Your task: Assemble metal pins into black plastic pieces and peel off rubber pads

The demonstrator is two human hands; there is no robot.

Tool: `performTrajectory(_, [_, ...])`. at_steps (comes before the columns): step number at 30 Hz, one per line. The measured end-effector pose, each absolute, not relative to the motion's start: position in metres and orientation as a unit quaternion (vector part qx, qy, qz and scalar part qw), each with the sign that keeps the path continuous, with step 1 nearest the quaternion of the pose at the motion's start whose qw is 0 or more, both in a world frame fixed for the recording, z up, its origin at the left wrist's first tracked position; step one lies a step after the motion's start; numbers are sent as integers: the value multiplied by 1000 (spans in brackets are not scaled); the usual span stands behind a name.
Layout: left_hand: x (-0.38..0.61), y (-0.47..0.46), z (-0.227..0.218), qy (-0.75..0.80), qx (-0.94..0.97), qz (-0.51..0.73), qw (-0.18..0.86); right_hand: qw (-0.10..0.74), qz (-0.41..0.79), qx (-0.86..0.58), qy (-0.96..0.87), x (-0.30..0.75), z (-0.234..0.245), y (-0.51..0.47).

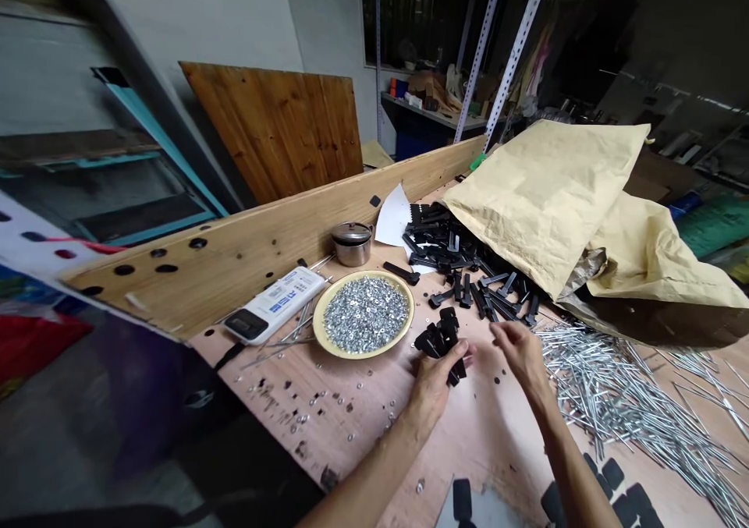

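My left hand (436, 380) is closed round a bunch of black plastic clips (441, 334), held just right of the yellow dish. Close beside it, my right hand (518, 352) has its fingers curled and pinched toward the bunch; what it holds is too small to name. A yellow dish (321, 310) full of small silver washers (366, 313) sits left of my hands. More black clips (462, 259) spill from a brown paper sack (544, 193) behind them. A heap of thin metal pins (632, 403) lies to the right.
A small lidded steel pot (352, 243), a white remote-like device (275, 303) and a white paper scrap (393, 216) lie near the raised wooden rail (263, 235). Loose washers dot the bench (363, 427). Black pieces (620, 493) sit at the near edge. The bench drops off at left.
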State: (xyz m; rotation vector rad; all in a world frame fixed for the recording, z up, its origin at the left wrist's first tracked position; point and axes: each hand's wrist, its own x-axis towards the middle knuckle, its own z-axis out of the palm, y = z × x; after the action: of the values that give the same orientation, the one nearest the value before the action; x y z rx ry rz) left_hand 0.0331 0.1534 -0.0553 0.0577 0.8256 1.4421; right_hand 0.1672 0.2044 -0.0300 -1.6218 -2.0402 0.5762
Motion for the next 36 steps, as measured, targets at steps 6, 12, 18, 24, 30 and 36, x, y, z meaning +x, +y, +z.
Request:
performTrajectory(6, [36,152,-56,387,58,628,673,167,38,-700,-693,172,-53,239])
performTrajectory(12, [37,153,-55,360,44,607,708,289,202,-692,-630,171,-44,215])
performTrajectory(18, [43,134,-44,322,195,602,704,374,207,-595,-681,170,-26,126])
performTrajectory(24, [48,84,-14,315,333,533,711,371,43,-542,-753,169,-15,57])
performTrajectory(30, [45,24,-11,390,334,565,646,356,52,-537,-763,153,-16,-13])
performTrajectory(36, [5,-18,-33,418,228,599,644,359,122,-652,-656,171,-17,-73])
